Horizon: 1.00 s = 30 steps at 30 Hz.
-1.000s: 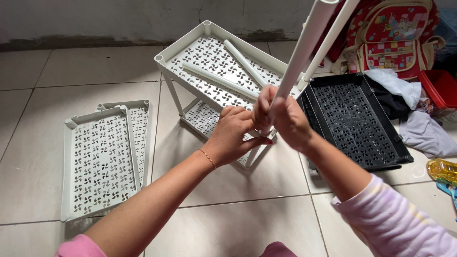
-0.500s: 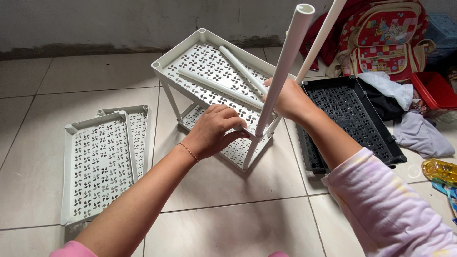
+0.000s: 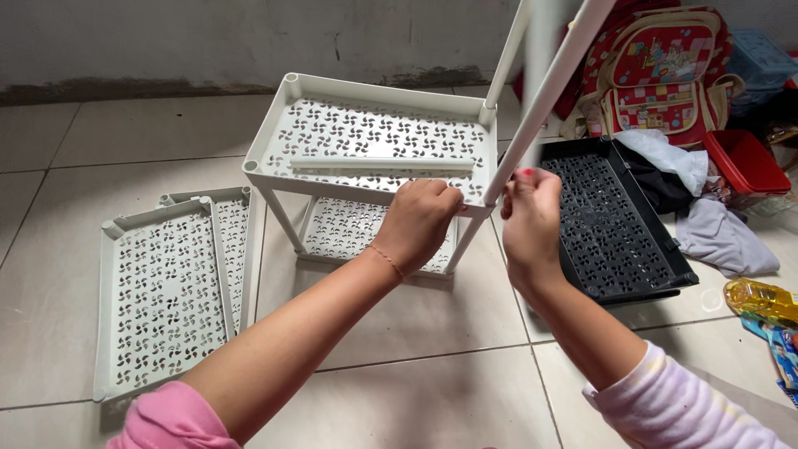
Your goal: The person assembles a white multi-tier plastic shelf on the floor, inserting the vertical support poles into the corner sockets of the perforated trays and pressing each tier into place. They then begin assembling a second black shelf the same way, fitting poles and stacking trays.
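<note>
**White plastic pole going into the near-right corner of the shelf rack**

White plastic pole (image 3: 532, 141) is now standing with its lower end at the near-right corner socket of the upper shelf tray (image 3: 287, 125); one second ago it was held higher and more steeply tilted, its foot clear of the corner. Judged from this, the pole is being seated, not merely carried.

Right hand (image 3: 532, 218) is gripping the pole just above the corner, fingers curled tight around it. Left hand (image 3: 420, 223) is closing over the tray's near-right edge, fingers bent and pressed together on the rim, bracing it.

A second pole (image 3: 503, 62) is rising from the far-right corner, upright.

Upper tray is holding one loose pole (image 3: 382, 165) lying across it. Lower tray (image 3: 357, 237), under it on short legs, is showing nothing inside that can be made out.

Further out: two white perforated trays (image 3: 162, 287), stacked askew, are lying on the tile floor (image 3: 432, 320) to the left. A black tray (image 3: 615, 220) is sitting to the right, with dark cloth at its far end. Beyond are a backpack (image 3: 665, 71), a red tub (image 3: 744, 162) and a yellow bottle (image 3: 761, 301).
</note>
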{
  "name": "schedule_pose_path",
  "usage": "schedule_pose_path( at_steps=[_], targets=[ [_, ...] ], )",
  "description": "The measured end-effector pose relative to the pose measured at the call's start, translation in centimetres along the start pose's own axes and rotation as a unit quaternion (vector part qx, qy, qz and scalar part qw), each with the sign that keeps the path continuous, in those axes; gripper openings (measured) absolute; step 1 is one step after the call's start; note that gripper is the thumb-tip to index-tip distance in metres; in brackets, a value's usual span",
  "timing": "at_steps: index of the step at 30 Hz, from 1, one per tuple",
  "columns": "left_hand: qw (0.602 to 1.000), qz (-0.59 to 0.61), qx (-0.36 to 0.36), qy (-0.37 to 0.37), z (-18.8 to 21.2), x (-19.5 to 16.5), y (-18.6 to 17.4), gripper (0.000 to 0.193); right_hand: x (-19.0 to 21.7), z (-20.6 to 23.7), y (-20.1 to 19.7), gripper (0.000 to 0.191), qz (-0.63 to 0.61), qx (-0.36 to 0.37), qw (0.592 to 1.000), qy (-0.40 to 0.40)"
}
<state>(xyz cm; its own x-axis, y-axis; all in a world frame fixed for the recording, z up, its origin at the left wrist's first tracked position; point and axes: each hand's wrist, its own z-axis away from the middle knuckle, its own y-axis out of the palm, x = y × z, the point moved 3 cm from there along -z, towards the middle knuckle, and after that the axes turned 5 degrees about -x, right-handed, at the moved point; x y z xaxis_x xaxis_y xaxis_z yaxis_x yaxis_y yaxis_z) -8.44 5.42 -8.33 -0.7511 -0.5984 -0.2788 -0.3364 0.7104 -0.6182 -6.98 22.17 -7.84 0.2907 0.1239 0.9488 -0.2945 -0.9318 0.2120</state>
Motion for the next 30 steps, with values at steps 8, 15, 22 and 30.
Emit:
schedule_pose_path(
  at_steps=[8,15,22,30],
  targets=[
    [0.996,-0.082,0.033,-0.028,-1.4,2.1,-4.0,0.027,0.2,4.1,2.4,0.012,-0.008,0.068,0.983,-0.170],
    [0.970,-0.180,0.074,-0.145,1.3,4.7,-9.1,0.045,-1.3,0.5,7.1,0.004,0.094,0.186,0.965,-0.163],
    [0.989,-0.015,0.032,-0.147,1.4,2.4,-6.7,0.014,-3.5,-3.6,6.0,0.009,0.126,0.157,0.956,-0.213],
    [0.880,-0.011,0.388,-0.272,0.6,-1.8,-10.2,0.015,-3.1,-9.3,4.3,0.014,0.233,0.092,0.960,-0.123]
  ],
)
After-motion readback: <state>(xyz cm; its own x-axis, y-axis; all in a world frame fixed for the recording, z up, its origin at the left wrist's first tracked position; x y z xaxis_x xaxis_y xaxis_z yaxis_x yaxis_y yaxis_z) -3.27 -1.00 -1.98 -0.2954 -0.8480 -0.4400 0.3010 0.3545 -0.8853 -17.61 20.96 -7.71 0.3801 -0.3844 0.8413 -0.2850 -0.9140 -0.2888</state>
